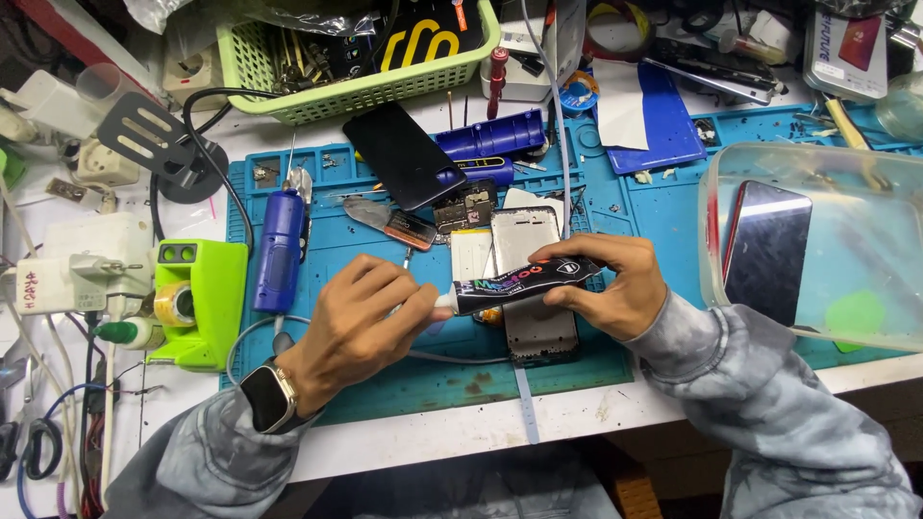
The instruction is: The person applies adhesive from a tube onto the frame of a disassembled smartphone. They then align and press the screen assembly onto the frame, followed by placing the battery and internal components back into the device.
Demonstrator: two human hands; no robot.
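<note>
Right hand [615, 288] is wrapped around a black glue tube [524, 286], gripping it along the body so it lies nearly flat and points across toward the other hand, which looks like a steady way to hold something soft. Left hand [361, 322] is closed down on the tube's white nozzle end [444, 301], fingertips pinched at the tip, though I can't tell if it's turning a cap or just steadying it. Both hands hover right over an opened phone frame [538, 288] lying flat on the blue work mat [663, 211], so the tube sits directly above the part, between the two hands. A smartwatch [269, 396] sits on the left wrist. Just beyond the left hand there's a blue rotary tool [280, 248], parked within easy reach, and further out on that side a bright green holder [202, 298] with a roll in it. Past both hands lies a dark phone [404, 154] face down. Off beyond the right hand, a clear plastic tub [865, 173] holds another phone [767, 252], kept apart from the mess on the table [461, 437].
</note>
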